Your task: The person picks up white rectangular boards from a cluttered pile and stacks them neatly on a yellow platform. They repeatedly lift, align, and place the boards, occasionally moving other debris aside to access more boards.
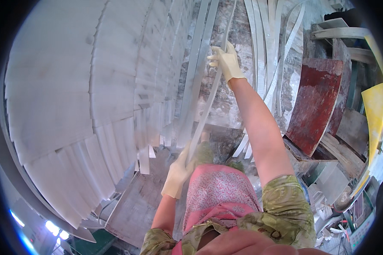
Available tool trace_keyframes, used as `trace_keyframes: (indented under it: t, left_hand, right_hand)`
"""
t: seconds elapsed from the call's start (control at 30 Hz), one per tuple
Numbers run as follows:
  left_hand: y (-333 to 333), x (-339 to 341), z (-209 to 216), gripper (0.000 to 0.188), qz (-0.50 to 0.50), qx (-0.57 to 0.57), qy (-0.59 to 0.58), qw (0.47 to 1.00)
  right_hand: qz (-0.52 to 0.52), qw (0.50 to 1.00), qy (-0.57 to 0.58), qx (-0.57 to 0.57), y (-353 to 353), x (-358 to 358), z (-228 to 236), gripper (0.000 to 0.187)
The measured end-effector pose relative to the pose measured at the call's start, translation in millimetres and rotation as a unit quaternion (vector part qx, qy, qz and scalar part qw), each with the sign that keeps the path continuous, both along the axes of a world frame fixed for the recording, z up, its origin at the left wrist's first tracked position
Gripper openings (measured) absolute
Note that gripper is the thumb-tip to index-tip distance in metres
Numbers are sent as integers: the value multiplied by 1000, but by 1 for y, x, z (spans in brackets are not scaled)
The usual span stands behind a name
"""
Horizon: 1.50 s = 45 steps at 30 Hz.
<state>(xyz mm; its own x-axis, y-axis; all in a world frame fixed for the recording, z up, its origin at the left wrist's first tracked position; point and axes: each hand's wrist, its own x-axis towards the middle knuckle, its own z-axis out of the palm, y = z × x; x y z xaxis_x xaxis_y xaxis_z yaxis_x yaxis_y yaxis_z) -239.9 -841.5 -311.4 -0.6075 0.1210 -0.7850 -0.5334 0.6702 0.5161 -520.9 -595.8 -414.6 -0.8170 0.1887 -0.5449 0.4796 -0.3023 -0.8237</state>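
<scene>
Leaning in fanned rows along the left: pale stone slabs, largest thing in view. Against the grey wall ahead, more long white strips; right of them, a red board (propped, tilted). Held between both gloved hands, one long thin strip: right hand clenched on its upper part, left hand clasping its lower end. Probably mid-lift; next, steady two-handed guidance to avoid snapping.

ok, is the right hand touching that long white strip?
Touching. The head view shows the gloved right hand closed around the strip near its far end; the left hand grips its near end.
</scene>
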Motion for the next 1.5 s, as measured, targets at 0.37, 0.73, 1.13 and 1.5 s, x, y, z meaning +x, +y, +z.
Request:
trace_keyframes:
  t: [0.37,0.73,1.13,1.5]
  left_hand:
    - [3,-9,-5,62,24,1,-18,1000]
    - [35,-5,-8,60,101,13,-31,994]
    - [18,21,0,69,-17,-128,34,991]
    - [19,62,142,61,1,-229,478,848]
  right_hand:
    - [151,988,-18,1,5,-6,17,57]
    - [155,982,-76,-77,40,-7,-55,48]
    - [83,969,214,-94,18,-12,65,57]
    - [106,986,-116,51,157,170,122,51]
